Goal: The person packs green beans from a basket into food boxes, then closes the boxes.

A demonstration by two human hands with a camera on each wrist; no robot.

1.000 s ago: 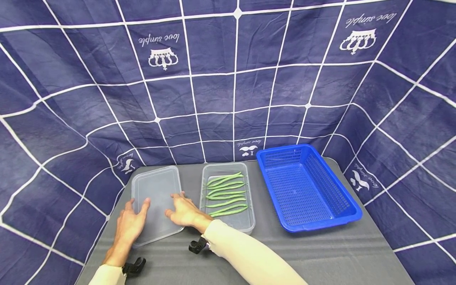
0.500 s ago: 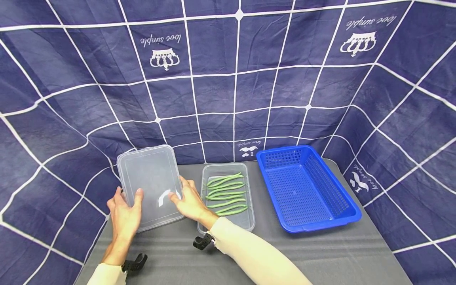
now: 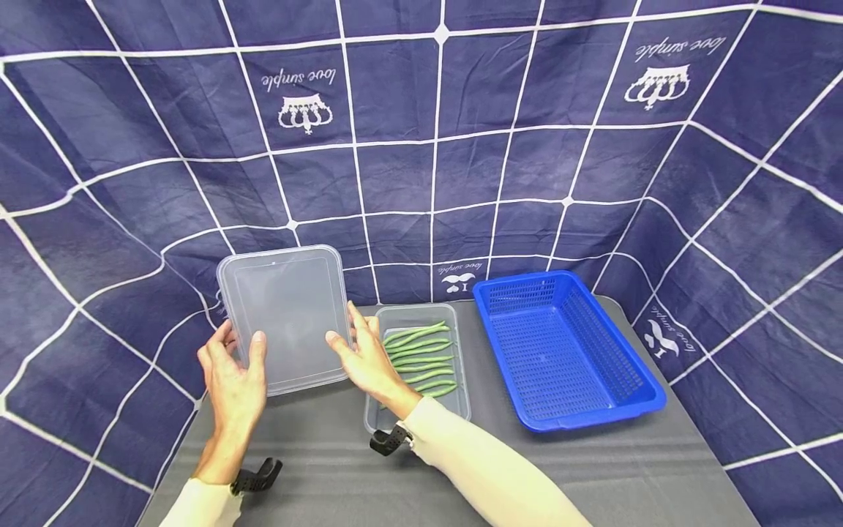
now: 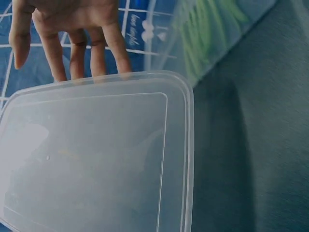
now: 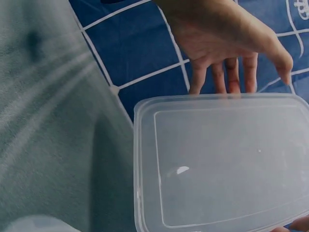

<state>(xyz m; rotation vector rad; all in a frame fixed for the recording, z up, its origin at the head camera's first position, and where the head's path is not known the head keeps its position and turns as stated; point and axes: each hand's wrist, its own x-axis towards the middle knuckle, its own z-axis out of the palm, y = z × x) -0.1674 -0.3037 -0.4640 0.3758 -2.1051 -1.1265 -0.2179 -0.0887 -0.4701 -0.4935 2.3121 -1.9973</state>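
Note:
A clear plastic lid (image 3: 290, 318) is raised off the table at the left, tilted with its broad face toward me. My left hand (image 3: 230, 373) supports its left edge, with the fingers behind it and the thumb in front. At the right edge, my right hand (image 3: 375, 359) bears it the same way. Both wrist views show the opposite hand's fingers (image 4: 77, 55) nearly straight, their tips hidden behind the rim, and the thumb apart from the lid. Beside my right hand stands a clear plastic box (image 3: 454, 410) with several green beans (image 3: 421, 351) inside, partly covered by that hand.
A blue plastic basket (image 3: 549, 359) with perforated walls stands on the right of the grey table (image 3: 329, 476). Dark blue cloth (image 3: 395, 176) with white lines rises behind the table and along both sides.
The lid lay flat on the table a second ago. Both hands have lifted it and tilted it up, its far edge rising and its face turning toward me.

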